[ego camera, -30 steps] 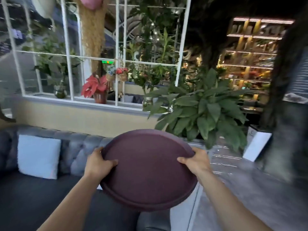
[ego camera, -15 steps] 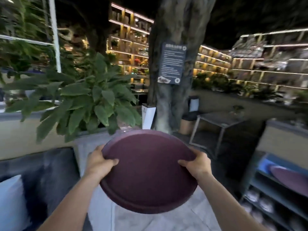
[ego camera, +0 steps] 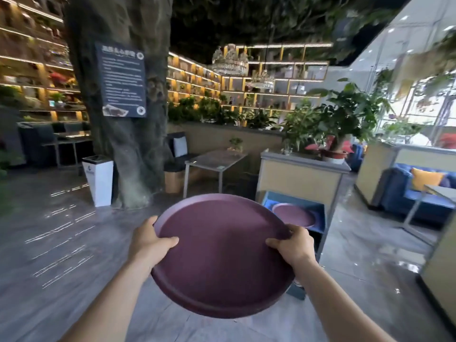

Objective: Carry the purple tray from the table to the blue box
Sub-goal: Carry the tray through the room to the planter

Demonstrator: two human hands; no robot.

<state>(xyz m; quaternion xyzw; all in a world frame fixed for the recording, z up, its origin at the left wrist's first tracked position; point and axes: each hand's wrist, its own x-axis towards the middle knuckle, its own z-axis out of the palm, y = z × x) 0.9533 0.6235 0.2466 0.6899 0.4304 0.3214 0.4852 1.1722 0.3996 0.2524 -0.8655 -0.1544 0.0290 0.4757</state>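
I hold a round purple tray [ego camera: 222,255] flat in front of me, above the floor. My left hand [ego camera: 148,245] grips its left rim, thumb on top. My right hand [ego camera: 293,245] grips its right rim the same way. Ahead and to the right stands the blue box [ego camera: 319,211], an open blue compartment under a beige counter. Another purple tray [ego camera: 293,214] lies inside it. The held tray hides the lower front of that unit.
A large tree trunk [ego camera: 123,119] with a dark sign rises at left, a white bin [ego camera: 98,181] beside it. A small grey table [ego camera: 214,161] stands behind. The beige counter [ego camera: 303,176] carries potted plants. A blue sofa [ego camera: 414,196] and another table are at right. Glossy grey floor lies between.
My view has swung right: the sofa, window and big leafy plant left the frame, and the tree, counter and blue box came into view ahead. Both hands keep the same hold on the tray.
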